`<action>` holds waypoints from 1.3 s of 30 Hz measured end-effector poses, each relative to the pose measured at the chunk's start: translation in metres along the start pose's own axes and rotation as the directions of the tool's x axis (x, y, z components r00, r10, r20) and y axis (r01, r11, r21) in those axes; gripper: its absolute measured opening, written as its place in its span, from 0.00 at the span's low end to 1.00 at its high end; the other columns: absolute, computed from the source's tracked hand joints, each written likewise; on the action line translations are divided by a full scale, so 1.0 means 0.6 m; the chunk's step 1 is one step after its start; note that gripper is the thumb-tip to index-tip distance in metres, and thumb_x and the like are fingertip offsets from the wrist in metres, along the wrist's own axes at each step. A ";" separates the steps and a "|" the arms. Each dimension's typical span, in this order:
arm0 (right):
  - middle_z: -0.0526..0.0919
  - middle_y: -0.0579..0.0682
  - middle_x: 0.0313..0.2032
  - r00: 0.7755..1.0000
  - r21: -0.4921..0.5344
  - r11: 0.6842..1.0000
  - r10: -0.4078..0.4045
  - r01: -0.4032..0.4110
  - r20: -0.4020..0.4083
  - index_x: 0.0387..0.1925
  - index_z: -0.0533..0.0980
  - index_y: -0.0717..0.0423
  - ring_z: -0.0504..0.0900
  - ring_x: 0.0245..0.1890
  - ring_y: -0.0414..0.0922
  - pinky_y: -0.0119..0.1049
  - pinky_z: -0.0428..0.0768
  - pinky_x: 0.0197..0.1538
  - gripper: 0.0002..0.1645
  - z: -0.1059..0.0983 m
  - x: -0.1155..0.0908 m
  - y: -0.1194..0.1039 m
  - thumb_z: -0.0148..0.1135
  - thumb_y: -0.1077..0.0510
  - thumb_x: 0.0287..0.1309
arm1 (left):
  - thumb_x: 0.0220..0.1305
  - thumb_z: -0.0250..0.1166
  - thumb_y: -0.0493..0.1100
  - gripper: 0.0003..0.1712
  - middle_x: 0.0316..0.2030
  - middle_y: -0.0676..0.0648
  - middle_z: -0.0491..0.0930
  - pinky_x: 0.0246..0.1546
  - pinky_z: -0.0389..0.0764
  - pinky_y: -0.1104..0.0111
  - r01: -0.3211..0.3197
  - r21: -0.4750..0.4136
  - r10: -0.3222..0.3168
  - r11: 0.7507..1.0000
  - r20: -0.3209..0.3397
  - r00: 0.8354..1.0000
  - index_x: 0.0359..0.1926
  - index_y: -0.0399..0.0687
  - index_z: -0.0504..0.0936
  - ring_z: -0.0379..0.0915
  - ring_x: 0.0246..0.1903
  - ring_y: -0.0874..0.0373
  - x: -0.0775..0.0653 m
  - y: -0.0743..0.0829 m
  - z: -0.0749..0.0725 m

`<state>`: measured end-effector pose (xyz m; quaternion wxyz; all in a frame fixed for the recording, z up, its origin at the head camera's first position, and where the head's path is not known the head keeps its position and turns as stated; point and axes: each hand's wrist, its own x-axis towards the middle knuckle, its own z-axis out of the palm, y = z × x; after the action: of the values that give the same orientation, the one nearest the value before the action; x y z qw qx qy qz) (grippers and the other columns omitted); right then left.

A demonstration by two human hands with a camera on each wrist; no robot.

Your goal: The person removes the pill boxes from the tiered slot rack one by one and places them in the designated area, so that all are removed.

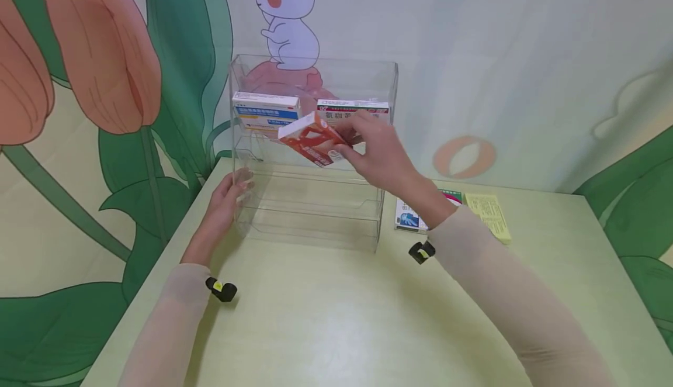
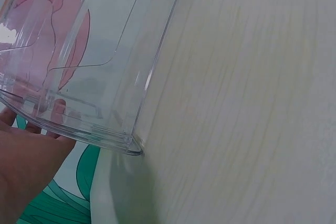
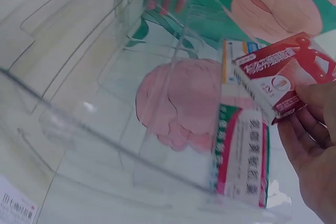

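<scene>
A red and white medicine box (image 1: 315, 141) is pinched between the thumb and fingers of my right hand (image 1: 375, 150), tilted in front of the upper tier of a clear acrylic rack (image 1: 310, 223). In that tier stand a blue and white medicine box (image 1: 267, 112) at the left and a white, green and red medicine box (image 1: 352, 106) at the right, partly behind my hand. My left hand (image 1: 223, 200) grips the rack's left side wall low down, its fingers showing through the plastic in the left wrist view.
Right of the rack, partly under my right forearm, lie a white and blue medicine box (image 1: 407, 216) and a yellow box (image 1: 489, 217). The pale table (image 1: 315, 317) ends at a left edge near my left arm. A curtain with painted tulips (image 1: 105, 48) hangs behind.
</scene>
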<state>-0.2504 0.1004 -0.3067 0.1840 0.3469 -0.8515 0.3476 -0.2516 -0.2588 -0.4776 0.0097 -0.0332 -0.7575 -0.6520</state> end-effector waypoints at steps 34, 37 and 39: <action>0.84 0.58 0.55 0.780 0.109 0.776 0.625 -0.621 -0.004 0.65 0.79 0.60 0.80 0.54 0.53 0.22 0.82 0.45 0.31 -0.101 -0.335 0.150 0.68 0.43 0.72 | 0.86 0.47 0.50 0.32 0.79 0.40 0.63 0.77 0.56 0.41 -0.032 -0.030 0.032 0.999 0.022 0.999 0.82 0.46 0.58 0.59 0.77 0.42 -0.003 -0.008 -0.004; 0.82 0.61 0.56 0.732 0.149 0.719 0.679 -0.679 0.055 0.66 0.78 0.62 0.79 0.55 0.55 0.29 0.86 0.43 0.33 -0.084 -0.354 0.158 0.68 0.43 0.72 | 0.86 0.48 0.50 0.31 0.78 0.41 0.63 0.78 0.56 0.42 -0.035 -0.036 0.036 0.999 0.022 0.999 0.82 0.46 0.59 0.60 0.77 0.43 -0.001 -0.007 -0.004; 0.81 0.62 0.57 0.699 0.172 0.680 0.708 -0.713 0.103 0.67 0.77 0.63 0.78 0.55 0.55 0.33 0.87 0.45 0.33 -0.071 -0.367 0.163 0.68 0.44 0.72 | 0.86 0.47 0.50 0.31 0.79 0.41 0.63 0.78 0.56 0.42 -0.035 -0.035 0.036 0.999 0.025 0.999 0.82 0.46 0.59 0.60 0.77 0.43 0.000 -0.006 -0.003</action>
<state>-0.1653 0.2838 -0.4449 -0.0127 0.0110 -0.8826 0.4699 -0.2519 -0.2613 -0.4809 0.0110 -0.0550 -0.7453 -0.6644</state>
